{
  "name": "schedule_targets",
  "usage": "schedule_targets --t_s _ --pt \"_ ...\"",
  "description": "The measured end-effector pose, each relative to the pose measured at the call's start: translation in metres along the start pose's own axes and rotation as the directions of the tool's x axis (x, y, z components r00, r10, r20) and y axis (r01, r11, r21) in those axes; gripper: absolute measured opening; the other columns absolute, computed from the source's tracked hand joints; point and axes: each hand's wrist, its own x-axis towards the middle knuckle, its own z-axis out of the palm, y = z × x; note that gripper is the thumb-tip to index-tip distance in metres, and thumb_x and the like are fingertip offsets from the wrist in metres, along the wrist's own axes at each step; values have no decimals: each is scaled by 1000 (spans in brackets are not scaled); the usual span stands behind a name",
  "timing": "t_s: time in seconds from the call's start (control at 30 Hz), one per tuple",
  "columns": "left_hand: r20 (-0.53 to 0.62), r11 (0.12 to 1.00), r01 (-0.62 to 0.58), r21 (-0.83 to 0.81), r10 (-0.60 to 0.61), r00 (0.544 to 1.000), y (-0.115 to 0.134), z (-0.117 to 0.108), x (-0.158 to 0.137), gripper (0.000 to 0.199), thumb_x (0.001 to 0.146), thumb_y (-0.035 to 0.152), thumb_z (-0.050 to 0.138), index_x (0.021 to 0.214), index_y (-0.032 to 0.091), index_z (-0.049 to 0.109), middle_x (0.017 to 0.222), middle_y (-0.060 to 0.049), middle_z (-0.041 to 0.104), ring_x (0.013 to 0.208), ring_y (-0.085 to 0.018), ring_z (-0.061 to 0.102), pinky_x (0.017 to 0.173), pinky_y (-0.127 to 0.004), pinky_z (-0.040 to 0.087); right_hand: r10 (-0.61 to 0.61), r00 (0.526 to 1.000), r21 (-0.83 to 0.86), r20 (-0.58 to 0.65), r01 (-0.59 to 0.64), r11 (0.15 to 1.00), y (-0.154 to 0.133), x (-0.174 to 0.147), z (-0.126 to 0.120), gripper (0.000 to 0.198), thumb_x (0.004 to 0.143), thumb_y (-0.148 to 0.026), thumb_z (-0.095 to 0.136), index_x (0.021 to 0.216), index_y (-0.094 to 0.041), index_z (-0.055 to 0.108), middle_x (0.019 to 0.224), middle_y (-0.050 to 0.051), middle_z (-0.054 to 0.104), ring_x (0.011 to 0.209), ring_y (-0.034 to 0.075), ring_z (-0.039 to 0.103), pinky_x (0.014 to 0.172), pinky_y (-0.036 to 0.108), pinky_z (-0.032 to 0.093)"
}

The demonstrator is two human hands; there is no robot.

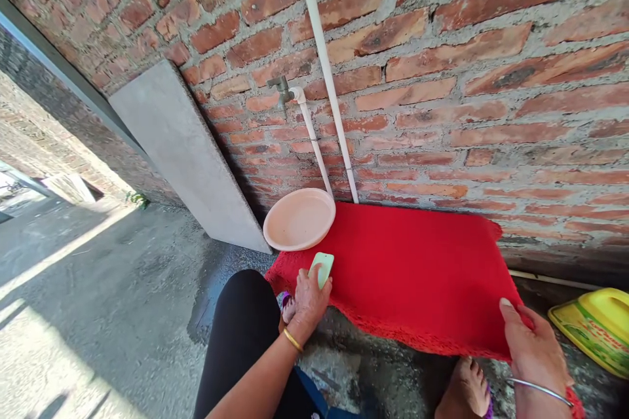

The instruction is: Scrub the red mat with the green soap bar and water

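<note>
A red cloth with a lacy, ragged border lies spread over a low slab by the wall. In my left hand is a flat, light green block with rounded corners and a small hole near its far end; it looks like a brush back, but its underside is hidden. It rests at the cloth's left part, just in front of a pale pink basin. At the right end, my right hand grips the cloth's edge between thumb and fingers.
A brass tap on a white pipe stands above the basin, against a brick wall. On the left leans a grey slab. A yellow packet or tub sits at the right. My bare feet are near the cloth.
</note>
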Motion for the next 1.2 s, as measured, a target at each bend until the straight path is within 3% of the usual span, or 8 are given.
schedule_targets --t_s 0.17,0.33,0.4,0.53,0.63,0.77,0.97,1.2 --pt "61 990 -141 0 141 988 33 24 -40 51 91 35 64 139 21 61 121 -14 61 112 -30 61 99 -45 53 85 995 87 45 -88 992 -3 -3 -3 79 87 -79 32 145 -30 53 156 18 50 143 43 46 120 65 29" --pt "225 846 -477 -237 525 821 79 55 -101 67 80 48 75 143 33 60 132 -13 59 119 -34 58 107 -50 50 78 996 57 52 -81 995 -6 -8 -6 81 87 -77 31 150 -27 48 158 19 48 144 43 45 118 61 34" --pt "212 861 -439 -255 493 844 72 47 -92 63 82 45 73 142 33 60 129 -12 60 115 -32 59 105 -47 51 69 997 51 44 -71 996 -6 -9 -6 81 87 -76 32 150 -28 48 159 19 46 145 44 44 118 62 34" --pt "93 978 -169 -121 181 979 25 12 -34 49 92 33 62 139 23 62 118 -13 61 108 -28 62 99 -42 53 75 996 54 50 -78 995 -9 -12 -6 81 87 -76 31 150 -28 47 161 18 43 146 43 43 119 61 32" --pt "36 999 -30 -14 30 999 1 0 -10 45 94 31 58 138 18 61 112 -13 61 107 -28 62 95 -42 54 94 994 54 64 -97 994 -12 -15 -8 79 88 -75 32 150 -28 47 160 18 45 146 43 43 119 61 32" --pt "72 987 -163 -14 163 984 22 24 -45 50 90 34 63 138 20 61 122 -14 59 113 -30 59 101 -45 51 96 993 55 70 -100 993 -14 -16 -9 79 88 -74 33 151 -28 46 160 18 45 146 42 42 120 60 30" --pt "202 843 -477 -249 527 825 66 53 -99 63 80 44 74 140 34 60 130 -11 59 116 -30 57 106 -45 48 89 996 47 26 -90 995 -6 -8 -3 79 86 -78 34 149 -32 48 158 19 46 145 42 44 117 62 34" --pt "-11 993 -98 -59 98 995 -5 3 -9 43 93 33 60 135 21 63 111 -11 61 103 -26 62 93 -40 53 79 997 51 22 -80 996 -8 -10 -3 80 86 -78 35 148 -31 49 157 18 49 143 43 46 117 60 35"
